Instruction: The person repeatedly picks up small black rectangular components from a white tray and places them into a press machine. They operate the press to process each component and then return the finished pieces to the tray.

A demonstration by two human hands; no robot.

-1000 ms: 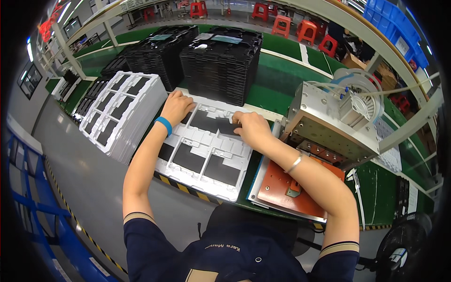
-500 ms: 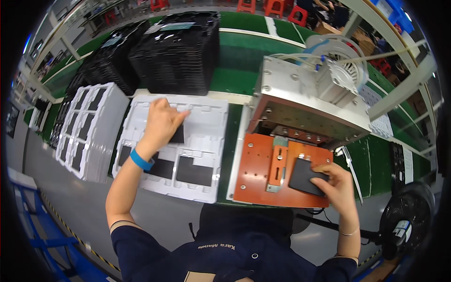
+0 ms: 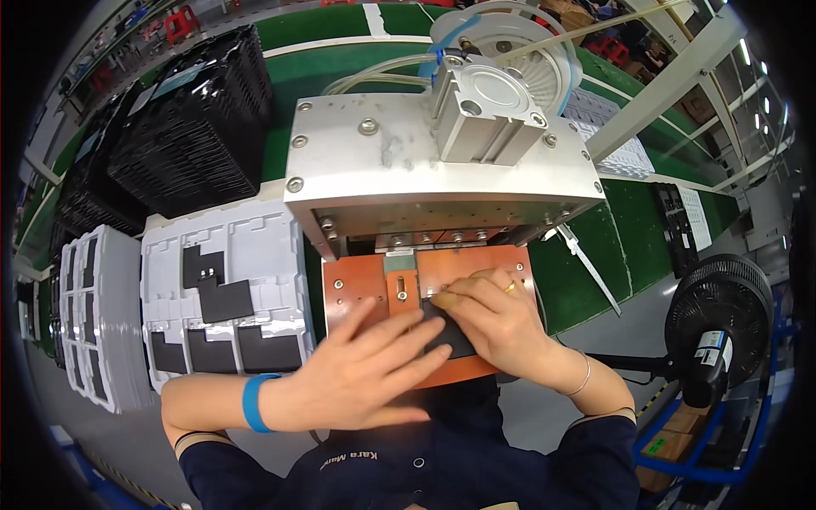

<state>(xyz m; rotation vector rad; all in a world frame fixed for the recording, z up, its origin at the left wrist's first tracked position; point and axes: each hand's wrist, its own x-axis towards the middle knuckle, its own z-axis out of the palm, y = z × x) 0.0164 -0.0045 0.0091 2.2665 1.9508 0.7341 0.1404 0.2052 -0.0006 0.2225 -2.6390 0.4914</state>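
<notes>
On the orange base plate of a metal press lies a flat black battery cell, partly covered by my hands. My right hand has thumb and fingers closed together at the cell's upper edge and right side. Fingers spread, my left hand reaches in from the left, its fingertips at the cell's left side. An orange guide strip stands just left of the cell. Farther left, a white tray holds several black cells, two of which overlap in its middle.
The press's metal housing rises just beyond the hands, with a cylinder on top. Stacked white trays and tall black tray stacks stand at left. A caliper-like metal tool and a black fan are at right.
My left hand has left the white tray and come over to the base plate. The right hand has brought its cell up against the guide strip. The view has shifted right.
</notes>
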